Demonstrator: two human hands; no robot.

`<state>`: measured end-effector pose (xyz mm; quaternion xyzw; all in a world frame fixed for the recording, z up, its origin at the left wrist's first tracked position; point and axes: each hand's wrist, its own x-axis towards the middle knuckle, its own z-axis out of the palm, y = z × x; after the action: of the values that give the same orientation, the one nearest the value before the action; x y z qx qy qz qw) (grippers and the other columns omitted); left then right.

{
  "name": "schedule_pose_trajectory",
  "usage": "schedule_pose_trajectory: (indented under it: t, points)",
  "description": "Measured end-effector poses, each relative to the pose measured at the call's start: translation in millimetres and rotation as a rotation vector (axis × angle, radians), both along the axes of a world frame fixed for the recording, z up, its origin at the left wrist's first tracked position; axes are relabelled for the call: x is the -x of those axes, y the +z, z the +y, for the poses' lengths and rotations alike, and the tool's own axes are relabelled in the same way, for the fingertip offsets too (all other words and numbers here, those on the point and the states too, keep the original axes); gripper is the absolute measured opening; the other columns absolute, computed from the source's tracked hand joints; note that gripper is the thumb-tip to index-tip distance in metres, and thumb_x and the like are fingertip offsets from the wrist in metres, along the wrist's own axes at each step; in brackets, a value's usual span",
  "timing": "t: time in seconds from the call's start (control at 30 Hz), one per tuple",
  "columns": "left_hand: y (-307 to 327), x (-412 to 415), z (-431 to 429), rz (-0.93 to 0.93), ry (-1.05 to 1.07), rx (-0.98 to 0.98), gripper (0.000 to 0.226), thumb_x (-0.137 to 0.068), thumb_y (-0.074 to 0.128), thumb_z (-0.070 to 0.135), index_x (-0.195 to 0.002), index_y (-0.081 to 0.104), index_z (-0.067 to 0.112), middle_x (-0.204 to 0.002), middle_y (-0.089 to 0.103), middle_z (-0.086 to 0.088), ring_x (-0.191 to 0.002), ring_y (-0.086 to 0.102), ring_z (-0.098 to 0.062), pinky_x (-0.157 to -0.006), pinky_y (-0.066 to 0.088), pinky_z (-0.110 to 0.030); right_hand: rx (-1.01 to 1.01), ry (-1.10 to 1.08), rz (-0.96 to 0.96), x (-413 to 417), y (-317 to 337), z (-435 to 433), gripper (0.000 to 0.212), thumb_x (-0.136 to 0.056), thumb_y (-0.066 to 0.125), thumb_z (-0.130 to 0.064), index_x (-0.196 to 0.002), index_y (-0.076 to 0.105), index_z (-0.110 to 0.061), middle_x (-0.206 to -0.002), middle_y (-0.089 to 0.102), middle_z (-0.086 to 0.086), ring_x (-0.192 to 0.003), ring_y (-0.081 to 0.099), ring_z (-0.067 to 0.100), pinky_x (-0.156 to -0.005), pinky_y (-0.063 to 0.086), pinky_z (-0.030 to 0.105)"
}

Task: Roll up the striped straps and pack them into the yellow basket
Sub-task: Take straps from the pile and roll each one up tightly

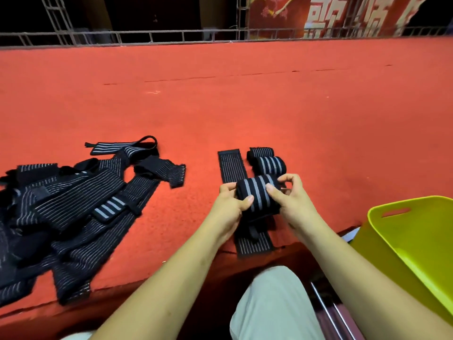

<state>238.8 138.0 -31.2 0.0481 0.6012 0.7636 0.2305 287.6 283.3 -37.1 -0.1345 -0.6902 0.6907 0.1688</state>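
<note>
— Rolling looks nearly done: left hand [229, 204] and right hand [291, 197] grip the strap roll [257, 195] above the carpet [245, 106].
— The person should keep it tight; the yellow basket [392, 231] stands at right.

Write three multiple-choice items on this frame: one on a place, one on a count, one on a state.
1. Where is the yellow basket? A on the person's right; B on their left; C straight ahead.
2. How many finished rolls lie on the red carpet? A one; B two; C four.
3. The strap held by the left hand and right hand is: A lying flat; B wound into a roll; C knotted.
Answers: 1 A, it stands at the right of the view; 2 B, two rolls lie side by side; 3 B, both hands grip a thick striped roll.
</note>
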Motion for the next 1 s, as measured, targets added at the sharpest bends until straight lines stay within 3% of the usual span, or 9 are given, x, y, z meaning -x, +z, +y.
schedule_pose_trajectory:
  t: [0.07,0.17,0.33,0.43,0.6,0.73,0.83,0.9,1.0]
  points:
    - [-4.9,-2.2,20.1,0.009,-0.022,0.027,0.040,-0.093,0.056,-0.010,-0.129,0.045,0.002,-0.126,0.062,-0.020,-0.111,0.064,-0.030,-0.096,0.053,-0.038,0.054,-0.052,0.018,-6.4,-8.2,14.9,0.025,-0.093,0.068,-0.019,-0.105,0.047,-0.025,-0.103,0.063,0.019,-0.087,0.063,0.026,-0.079,0.051,0.041]
    - [-5.6,-2.7,46.5,0.022,-0.078,0.079,0.034,-0.094,0.062,0.000,-0.121,0.053,0.019,-0.119,0.068,-0.011,-0.109,0.067,-0.024,-0.099,0.052,-0.037,0.021,-0.197,0.012,-9.3,-18.3,35.0,0.024,-0.096,0.064,-0.018,-0.111,0.047,-0.023,-0.094,0.065,0.014,-0.081,0.065,0.025,-0.076,0.053,0.040]
    - [-8.6,4.9,75.7,0.165,-0.099,0.392,0.066,-0.083,0.065,0.024,-0.146,0.045,0.019,-0.133,0.060,-0.001,-0.117,0.061,-0.021,-0.101,0.050,-0.038,-0.264,-0.345,-0.088,2.4,-33.7,57.4,0.025,-0.094,0.061,-0.034,-0.112,0.050,-0.023,-0.087,0.064,0.005,-0.073,0.060,0.018,-0.067,0.046,0.032]
    - [-10.5,7.8,80.4,0.321,-0.082,0.568,0.056,-0.090,0.059,0.015,-0.145,0.045,0.013,-0.137,0.056,-0.005,-0.116,0.054,-0.015,-0.089,0.040,-0.023,-0.383,-0.337,-0.159,9.7,-40.0,59.9,0.027,-0.094,0.058,-0.032,-0.117,0.054,-0.018,-0.102,0.068,0.008,-0.093,0.065,0.028,-0.081,0.051,0.042]
    - [-16.5,16.3,75.8,0.471,-0.108,0.738,0.048,-0.089,0.065,0.017,-0.135,0.053,0.010,-0.124,0.064,-0.008,-0.115,0.059,-0.023,-0.084,0.038,-0.023,-0.579,-0.278,-0.262,18.1,-36.1,66.7,0.033,-0.098,0.054,-0.024,-0.128,0.056,-0.009,-0.120,0.066,0.017,-0.115,0.059,0.036,-0.094,0.045,0.040]
    - [-3.7,47.5,38.9,0.477,-0.086,0.703,0.030,-0.089,0.065,0.015,-0.118,0.063,0.011,-0.107,0.069,-0.005,-0.095,0.064,-0.021,-0.090,0.051,-0.031,-0.707,-0.314,-0.265,32.1,-11.0,68.4,0.038,-0.092,0.059,-0.023,-0.127,0.058,-0.007,-0.123,0.061,0.020,-0.119,0.052,0.038,-0.103,0.040,0.044]
    - [10.1,73.0,-14.1,0.483,-0.036,0.701,0.010,-0.088,0.067,0.012,-0.097,0.067,0.016,-0.102,0.071,-0.007,-0.102,0.068,-0.027,-0.095,0.054,-0.044,-0.715,-0.267,-0.174,49.4,12.7,42.3,0.032,-0.088,0.057,-0.015,-0.119,0.063,-0.007,-0.117,0.063,0.017,-0.114,0.054,0.033,-0.098,0.040,0.038]
    - [15.8,86.8,-56.4,0.505,0.058,0.767,0.012,-0.086,0.068,0.013,-0.084,0.066,0.025,-0.096,0.072,-0.006,-0.100,0.068,-0.027,-0.094,0.054,-0.042,-0.678,-0.196,-0.137,64.4,20.4,13.5,0.029,-0.088,0.057,-0.012,-0.115,0.064,-0.005,-0.113,0.066,0.015,-0.110,0.057,0.030,-0.093,0.041,0.034]
    - [17.3,94.6,-117.3,0.548,0.191,0.950,0.008,-0.087,0.065,0.013,-0.088,0.066,0.021,-0.092,0.070,-0.003,-0.093,0.064,-0.022,-0.081,0.045,-0.028,-0.600,-0.020,-0.175,85.1,20.5,-37.9,0.026,-0.091,0.056,-0.013,-0.115,0.064,-0.007,-0.106,0.065,0.007,-0.098,0.059,0.022,-0.081,0.041,0.026]
